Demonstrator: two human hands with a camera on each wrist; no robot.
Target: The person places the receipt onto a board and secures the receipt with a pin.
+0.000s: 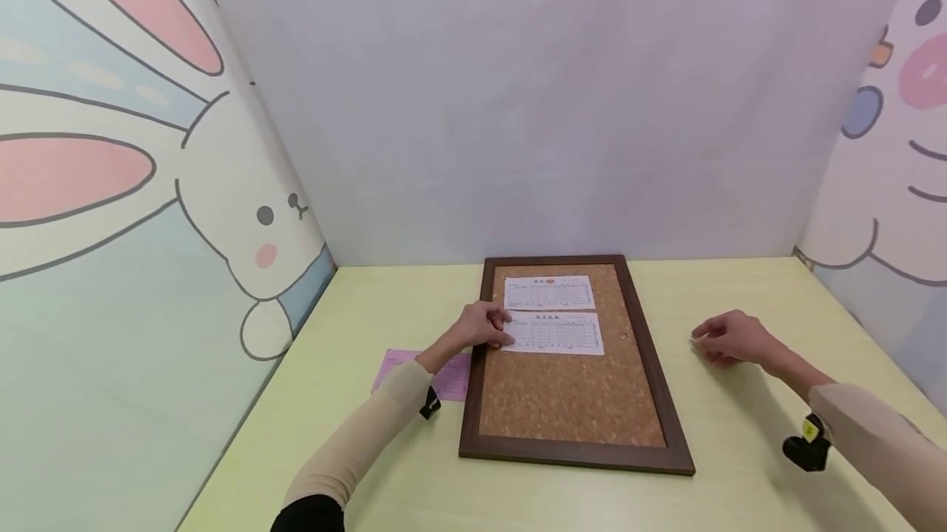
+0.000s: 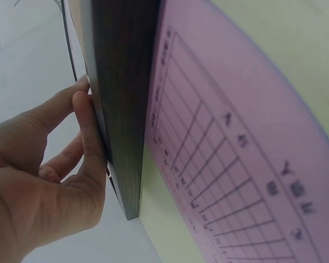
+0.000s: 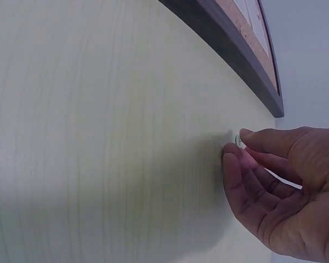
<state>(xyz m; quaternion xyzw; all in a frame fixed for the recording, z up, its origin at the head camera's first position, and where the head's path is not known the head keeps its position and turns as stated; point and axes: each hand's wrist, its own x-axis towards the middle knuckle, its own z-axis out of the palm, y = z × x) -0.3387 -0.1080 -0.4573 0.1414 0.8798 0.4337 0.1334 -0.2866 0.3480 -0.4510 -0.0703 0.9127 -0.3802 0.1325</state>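
A brown-framed cork board [image 1: 570, 400] lies on the table, with two white printed slips on it, an upper slip [image 1: 549, 292] and a lower slip [image 1: 558, 333]. My left hand [image 1: 482, 325] reaches over the board's left frame, and its fingertips press the left end of the lower slip. In the left wrist view the dark frame [image 2: 123, 104] hides the slip from sight. Right of the board, my right hand [image 1: 732, 338] is just above the table. Between its thumb and fingers it pinches a small clear piece [image 3: 238, 141], too small to make out fully.
A pink printed slip [image 1: 453, 377] lies on the table left of the board, partly under the left forearm. The pale yellow table [image 1: 592, 503] meets a plain back wall [image 1: 518, 104]. Side walls with cartoon drawings stand left and right.
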